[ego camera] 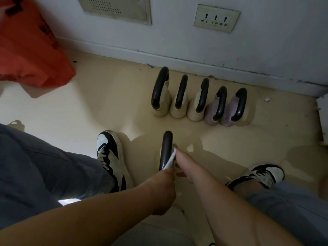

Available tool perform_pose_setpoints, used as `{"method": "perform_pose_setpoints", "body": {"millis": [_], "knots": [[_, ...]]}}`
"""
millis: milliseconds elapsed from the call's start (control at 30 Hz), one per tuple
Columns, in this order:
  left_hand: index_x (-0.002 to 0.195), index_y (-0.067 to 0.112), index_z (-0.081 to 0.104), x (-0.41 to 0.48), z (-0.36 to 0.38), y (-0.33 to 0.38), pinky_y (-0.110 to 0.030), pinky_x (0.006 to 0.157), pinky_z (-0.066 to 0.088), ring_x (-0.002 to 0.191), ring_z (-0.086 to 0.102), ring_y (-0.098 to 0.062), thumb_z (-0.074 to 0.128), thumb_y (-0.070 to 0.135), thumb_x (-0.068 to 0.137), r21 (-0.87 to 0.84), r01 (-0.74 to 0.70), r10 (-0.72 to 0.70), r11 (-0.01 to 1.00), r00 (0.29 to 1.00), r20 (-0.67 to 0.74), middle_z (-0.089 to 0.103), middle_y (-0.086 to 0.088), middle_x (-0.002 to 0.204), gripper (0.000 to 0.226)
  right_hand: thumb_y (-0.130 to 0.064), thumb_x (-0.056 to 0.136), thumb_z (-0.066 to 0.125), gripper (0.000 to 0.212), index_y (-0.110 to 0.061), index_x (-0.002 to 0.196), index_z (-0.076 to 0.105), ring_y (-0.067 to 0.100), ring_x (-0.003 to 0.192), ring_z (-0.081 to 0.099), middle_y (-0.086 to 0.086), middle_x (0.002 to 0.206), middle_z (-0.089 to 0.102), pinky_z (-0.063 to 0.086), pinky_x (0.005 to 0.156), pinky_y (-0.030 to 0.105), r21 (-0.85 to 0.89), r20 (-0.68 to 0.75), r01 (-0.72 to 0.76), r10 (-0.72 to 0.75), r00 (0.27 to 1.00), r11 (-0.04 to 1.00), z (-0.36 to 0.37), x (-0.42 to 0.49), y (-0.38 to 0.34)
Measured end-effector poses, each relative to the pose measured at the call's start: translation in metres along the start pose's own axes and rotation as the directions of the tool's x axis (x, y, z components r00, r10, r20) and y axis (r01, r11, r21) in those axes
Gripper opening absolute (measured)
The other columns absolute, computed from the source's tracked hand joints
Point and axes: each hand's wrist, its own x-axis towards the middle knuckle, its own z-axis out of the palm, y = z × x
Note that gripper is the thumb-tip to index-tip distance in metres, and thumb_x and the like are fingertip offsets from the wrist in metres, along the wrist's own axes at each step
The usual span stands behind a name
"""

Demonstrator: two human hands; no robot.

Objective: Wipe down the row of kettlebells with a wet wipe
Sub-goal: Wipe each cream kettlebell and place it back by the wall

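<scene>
Fingers of the right hand [184, 166] are curled onto the wet wipe [170, 159], which is pressed against the dark kettlebell handle [166, 146]. That bell is set on the floor [106, 96] between the shoes [110, 157]. The left hand [164, 189] is placed at the handle's near end; how its fingers lie cannot be told. A row of 5 kettlebells [195, 110] is lined up by the wall [177, 41]. For a thorough pass, the wipe should be wrapped fully round the handle and drawn along its whole arc while the bell is steadied.
</scene>
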Motion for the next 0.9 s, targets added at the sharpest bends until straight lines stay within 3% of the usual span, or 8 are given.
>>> {"method": "perform_pose_setpoints", "body": {"millis": [133,233,300,433,533,600,700,900], "knots": [[0.107,0.019,0.073,-0.018,0.007,-0.002,-0.043,0.115,0.029,0.104,0.063,-0.024,0.050,0.035,0.097,-0.110,-0.160,0.159,0.981,0.987,-0.015,0.073,-0.001,0.099,0.030,-0.074,0.097,0.032,0.067,-0.021,0.125,0.063,0.028,0.114,0.062,0.004,0.122,0.065,0.053,0.094,0.040,-0.065,0.027,0.067,-0.066,0.997,0.996,-0.003,-0.005,0.007],[0.100,0.011,0.074,-0.029,0.022,-0.007,-0.042,0.120,0.021,0.102,0.066,-0.023,0.038,0.035,0.104,-0.195,-0.179,0.148,0.964,0.975,-0.163,0.074,-0.006,0.094,0.044,-0.078,0.094,0.033,0.057,-0.028,0.101,0.058,0.033,0.122,0.059,0.004,0.109,0.058,0.050,0.104,0.049,-0.057,0.036,0.088,-0.086,0.996,0.994,-0.004,-0.007,0.011],[0.088,0.009,0.073,-0.031,0.024,-0.006,-0.043,0.114,0.031,0.088,0.068,-0.026,0.035,0.033,0.105,-0.181,-0.172,0.117,0.968,0.953,-0.281,0.074,-0.008,0.082,0.048,-0.081,0.091,0.033,0.058,-0.027,0.085,0.053,0.033,0.115,0.062,0.005,0.100,0.057,0.051,0.102,0.049,-0.046,0.030,0.107,-0.106,0.994,0.993,-0.004,-0.007,0.013],[0.092,0.010,0.067,-0.029,0.040,-0.005,-0.042,0.088,0.052,0.070,0.064,-0.029,0.032,0.034,0.106,-0.321,-0.163,0.059,0.933,0.948,-0.312,0.068,-0.006,0.069,0.044,-0.083,0.090,0.032,0.069,-0.021,0.106,0.058,0.028,0.093,0.060,0.007,0.100,0.058,0.053,0.089,0.043,0.021,0.035,0.090,-0.090,0.995,0.996,-0.004,-0.011,0.019],[0.120,0.016,0.053,-0.028,0.057,-0.020,-0.043,0.076,0.054,0.078,0.062,-0.033,0.036,0.035,0.106,-0.542,0.116,-0.235,0.832,0.959,-0.157,0.065,-0.011,0.088,0.029,-0.089,0.086,0.035,0.087,-0.022,0.139,0.054,0.031,0.121,0.057,0.008,0.135,0.057,0.046,0.107,0.057,0.082,0.043,0.122,-0.126,0.991,0.989,-0.007,-0.015,0.018],[0.119,0.016,0.056,-0.029,0.067,-0.034,-0.037,0.078,0.049,0.090,0.060,-0.029,0.039,0.035,0.105,-0.756,0.383,-0.499,0.530,0.862,0.087,0.064,-0.010,0.104,0.029,-0.093,0.077,0.045,0.104,-0.025,0.155,0.042,0.034,0.136,0.049,0.008,0.153,0.047,0.041,0.111,0.064,0.138,0.070,0.137,-0.148,0.987,0.981,-0.008,-0.020,0.015],[0.094,0.006,0.062,-0.025,0.070,-0.050,-0.028,0.066,0.040,0.085,0.062,-0.027,0.033,0.036,0.107,-0.932,0.321,-0.651,-0.167,0.675,0.349,0.064,-0.012,0.090,0.043,-0.097,0.058,0.062,0.125,-0.031,0.161,0.031,0.034,0.150,0.032,0.006,0.167,0.029,0.035,0.115,0.066,0.146,0.185,0.122,-0.148,0.972,0.982,-0.005,-0.025,0.012],[0.125,0.004,0.060,-0.003,0.012,-0.014,-0.027,0.075,0.042,0.093,0.057,-0.026,0.018,0.044,0.108,-0.685,0.037,-0.501,-0.727,0.653,0.568,0.061,-0.015,0.110,0.060,-0.095,0.059,0.065,0.118,-0.031,0.155,0.042,0.029,0.145,0.040,0.002,0.157,0.044,0.049,0.105,0.062,0.125,0.245,0.096,-0.124,0.961,0.988,0.001,-0.029,0.006]]}}
